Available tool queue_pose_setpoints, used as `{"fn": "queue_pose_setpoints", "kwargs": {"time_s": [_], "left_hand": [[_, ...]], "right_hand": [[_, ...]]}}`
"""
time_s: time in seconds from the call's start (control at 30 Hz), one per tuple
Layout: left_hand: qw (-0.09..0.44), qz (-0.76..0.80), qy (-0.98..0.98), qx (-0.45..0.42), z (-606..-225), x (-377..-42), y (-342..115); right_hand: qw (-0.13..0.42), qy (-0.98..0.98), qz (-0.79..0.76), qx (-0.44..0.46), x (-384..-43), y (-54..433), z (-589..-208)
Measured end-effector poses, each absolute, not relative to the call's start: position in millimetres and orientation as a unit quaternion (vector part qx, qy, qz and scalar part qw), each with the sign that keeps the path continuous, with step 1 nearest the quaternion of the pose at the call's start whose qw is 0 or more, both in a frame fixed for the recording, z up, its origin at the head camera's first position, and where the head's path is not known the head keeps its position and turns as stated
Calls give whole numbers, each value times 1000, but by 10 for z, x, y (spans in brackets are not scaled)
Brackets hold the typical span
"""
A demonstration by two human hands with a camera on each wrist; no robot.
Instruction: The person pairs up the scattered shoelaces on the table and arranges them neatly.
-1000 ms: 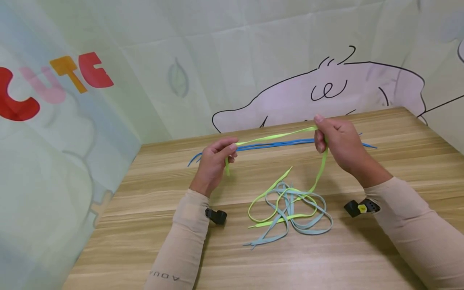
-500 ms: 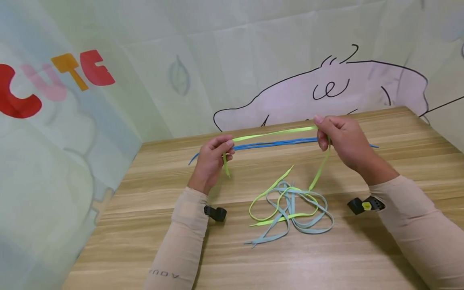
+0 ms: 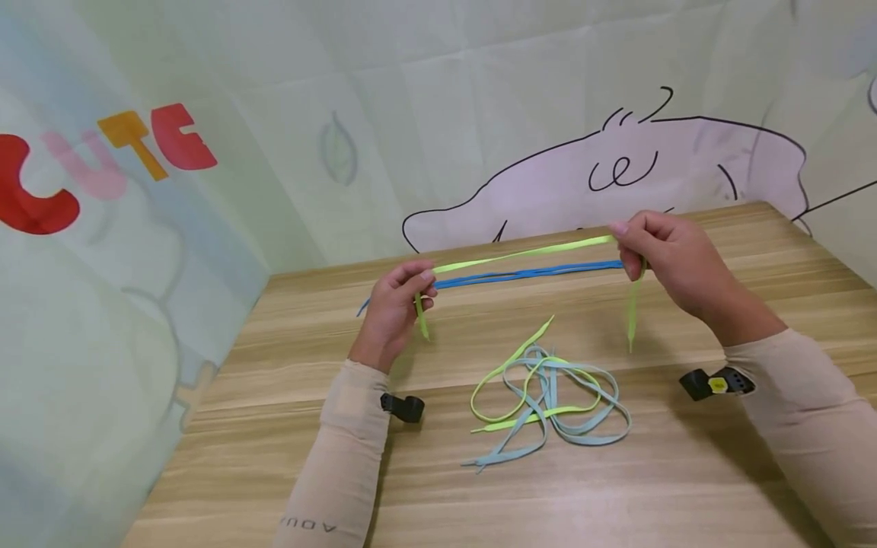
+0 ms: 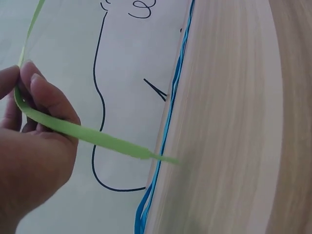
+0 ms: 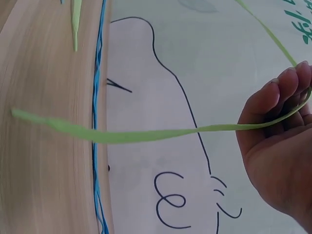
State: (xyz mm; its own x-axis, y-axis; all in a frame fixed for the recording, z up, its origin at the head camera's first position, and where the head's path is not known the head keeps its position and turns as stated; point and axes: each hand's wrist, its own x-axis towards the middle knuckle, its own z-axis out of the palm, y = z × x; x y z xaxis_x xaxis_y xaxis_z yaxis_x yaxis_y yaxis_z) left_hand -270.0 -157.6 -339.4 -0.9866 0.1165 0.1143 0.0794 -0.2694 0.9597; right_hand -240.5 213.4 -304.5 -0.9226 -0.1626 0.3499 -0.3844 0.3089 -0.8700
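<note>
A flat yellow-green shoelace [image 3: 521,252] is stretched between both hands above the table. My left hand [image 3: 396,308] pinches it near one end, and a short tail with its tip [image 4: 163,158] hangs below the fingers. My right hand [image 3: 674,262] grips the other side between thumb and curled fingers; its loose end [image 5: 63,127] dangles free. Behind the stretched lace, blue shoelaces [image 3: 527,274] lie side by side along the table's far part, their right ends hidden by the right hand.
On the wooden table [image 3: 274,426], a loose tangle of light-blue shoelace [image 3: 589,439] and another yellow-green shoelace [image 3: 489,377] lies between the forearms. A printed cloth backdrop [image 3: 479,114] hangs behind the far edge and along the left side.
My right hand has moved right, drawing the held lace's end up off the tangle so it now hangs free. The left hand has shifted slightly left. The tangle stays in place.
</note>
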Motion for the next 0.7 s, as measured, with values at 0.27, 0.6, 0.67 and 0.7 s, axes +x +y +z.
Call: {"fn": "queue_pose_setpoints", "kwargs": {"time_s": [0.27,0.6,0.67,0.7], "left_hand": [[1,795,598,97,-3410,-2693,-1664],[-4,799,586,138,-3428,-2711,-1736],[-5,797,586,143,-3437,-2719,-1746],[-5,797,587,144,-3443,-2724,-1748]], "right_hand": [[104,-825,532,160,-2419,2312,-3080],[110,-827,530,154,-2468,2480,-3111],[108,-829,528,152,-2485,2509,-3134],[107,-830,527,150,-2491,2521,-3146]]}}
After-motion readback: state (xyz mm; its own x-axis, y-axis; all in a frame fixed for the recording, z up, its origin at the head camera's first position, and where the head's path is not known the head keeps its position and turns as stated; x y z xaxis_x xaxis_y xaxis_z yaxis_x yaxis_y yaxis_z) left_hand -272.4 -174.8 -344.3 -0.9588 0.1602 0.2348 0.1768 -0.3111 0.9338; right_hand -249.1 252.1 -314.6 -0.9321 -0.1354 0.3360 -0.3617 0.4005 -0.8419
